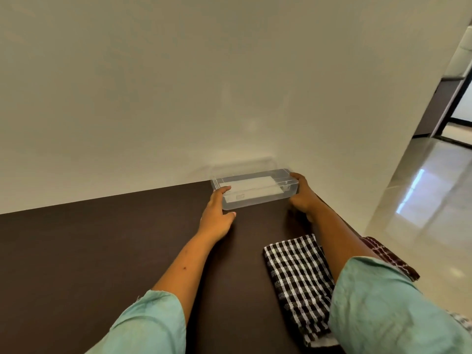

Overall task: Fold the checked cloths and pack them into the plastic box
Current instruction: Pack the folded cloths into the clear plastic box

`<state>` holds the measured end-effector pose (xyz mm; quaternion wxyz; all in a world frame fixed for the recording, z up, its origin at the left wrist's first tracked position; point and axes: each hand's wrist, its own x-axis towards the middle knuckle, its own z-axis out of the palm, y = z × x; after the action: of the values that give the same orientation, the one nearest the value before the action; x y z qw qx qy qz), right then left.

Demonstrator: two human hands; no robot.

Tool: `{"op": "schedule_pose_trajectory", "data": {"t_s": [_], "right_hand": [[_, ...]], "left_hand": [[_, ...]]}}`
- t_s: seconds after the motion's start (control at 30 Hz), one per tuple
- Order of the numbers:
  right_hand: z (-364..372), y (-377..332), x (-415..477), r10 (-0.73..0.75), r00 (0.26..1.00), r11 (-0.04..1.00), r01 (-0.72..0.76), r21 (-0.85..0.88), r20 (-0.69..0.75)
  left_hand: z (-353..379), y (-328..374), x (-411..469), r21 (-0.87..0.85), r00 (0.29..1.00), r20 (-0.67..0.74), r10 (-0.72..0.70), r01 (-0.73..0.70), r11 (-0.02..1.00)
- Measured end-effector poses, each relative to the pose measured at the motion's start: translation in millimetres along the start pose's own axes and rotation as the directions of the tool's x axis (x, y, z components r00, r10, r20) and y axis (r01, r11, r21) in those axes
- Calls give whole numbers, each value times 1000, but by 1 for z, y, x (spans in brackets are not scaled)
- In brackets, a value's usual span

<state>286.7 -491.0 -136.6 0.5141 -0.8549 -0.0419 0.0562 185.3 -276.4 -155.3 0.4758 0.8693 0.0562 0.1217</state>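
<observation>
Box first: in the head view the plastic box (258, 202) stands on the far edge of the dark desk (102, 251), touching the pale wall (178, 85), so both arms stretch out to reach it. The left hand (217, 215) holds its left end, fingers (224, 189) curled over the top corner and thumb lying along the front wall. The right hand (302, 195) wraps its fingers round the right end; taking both ends looks like a way to steady or draw the box closer. Whether a lid is on is hard to tell through the clear plastic. A folded black-and-white checked cloth (298, 282) lies near the person, under the right forearm, with a maroon checked cloth (390, 259) beside it at the desk's right edge, both outside the box, likely waiting to be packed.
</observation>
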Motion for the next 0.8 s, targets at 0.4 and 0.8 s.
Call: {"op": "schedule_pose_trajectory", "data": {"t_s": [0.4,0.8], "right_hand": [[82,-61,-155,-140,989,719,77,-691,-35],[126,-33,-352,-600,800,501,384,-775,9]], "left_hand": [[-77,-22,-171,-28,932,-359,-42,34,999],[-132,-35,-354,115,902,-432,-8,64,991]]}}
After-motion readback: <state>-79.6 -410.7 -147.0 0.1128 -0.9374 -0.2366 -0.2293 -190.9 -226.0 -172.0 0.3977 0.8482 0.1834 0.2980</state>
